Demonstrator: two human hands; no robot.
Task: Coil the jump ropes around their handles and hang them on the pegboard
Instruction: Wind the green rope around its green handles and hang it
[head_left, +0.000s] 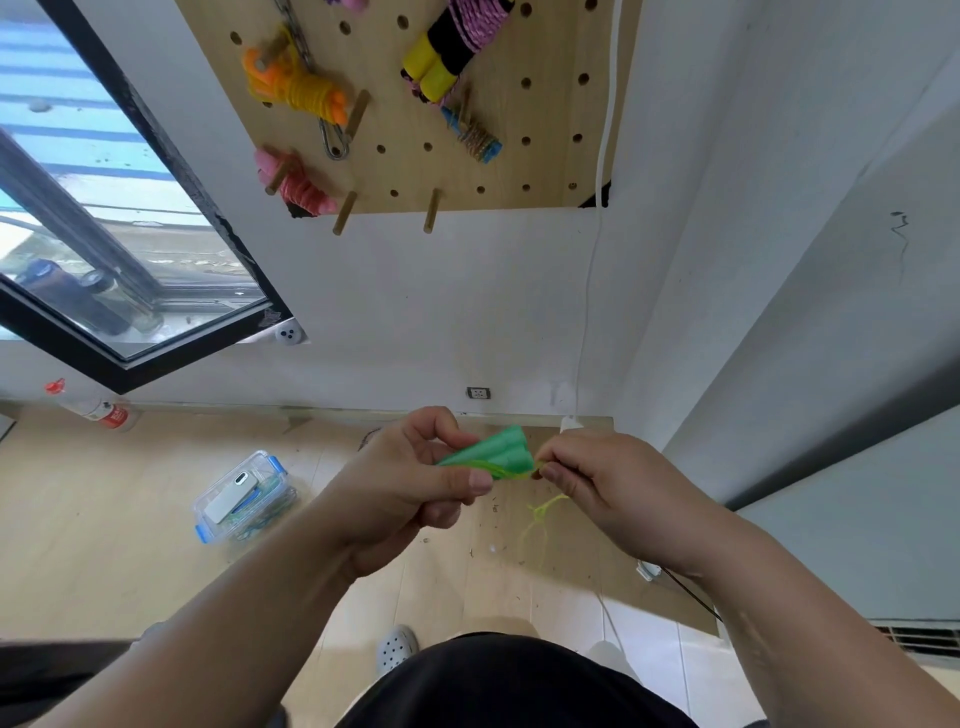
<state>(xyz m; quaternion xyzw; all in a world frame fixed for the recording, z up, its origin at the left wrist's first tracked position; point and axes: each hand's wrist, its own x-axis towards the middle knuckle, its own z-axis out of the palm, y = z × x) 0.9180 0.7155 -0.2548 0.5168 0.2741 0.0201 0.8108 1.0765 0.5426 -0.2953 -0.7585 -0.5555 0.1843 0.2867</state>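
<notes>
Room: white wall (415, 312) meeting a pale wooden floor (104, 519), seen from above by a standing person.
Green handles (493, 451): two ribbed handles held side by side in front of the body, low in the view and well below the pegboard.
Yellow-green rope (506, 469): a few strands cross the handles; a loose, thin length dangles under the right hand.
Left hand (415, 483): fingers curled round the near end of the handles, thumb laid flat over the strands.
Right hand (597, 478): thumb and forefinger pinch the rope just at the far end of the handles; the other fingers are curled under.
Pegboard (550, 171): light wood with rows of holes, fixed high on the wall; wooden pegs (431, 210) stick out along its bottom row.
Orange jump rope (293, 88): coiled, on a peg at upper left of the board.
Pink jump rope (298, 187): coiled, on a peg at lower left.
Yellow-and-black handles (439, 57): wrapped in pink-purple cord, at upper middle.
Blue-handled rope (475, 137): small bundle just below them.
Carabiner (335, 143): hangs from a chain beside the orange bundle.
Plastic box (244, 496): clear, with blue clips, on the floor left of the hands; a white device lies on it.
Bottle (98, 410): red-capped, lying by the wall.
Window (104, 218): black-framed, at left.
White cable (597, 208): runs down the wall right of the board.
</notes>
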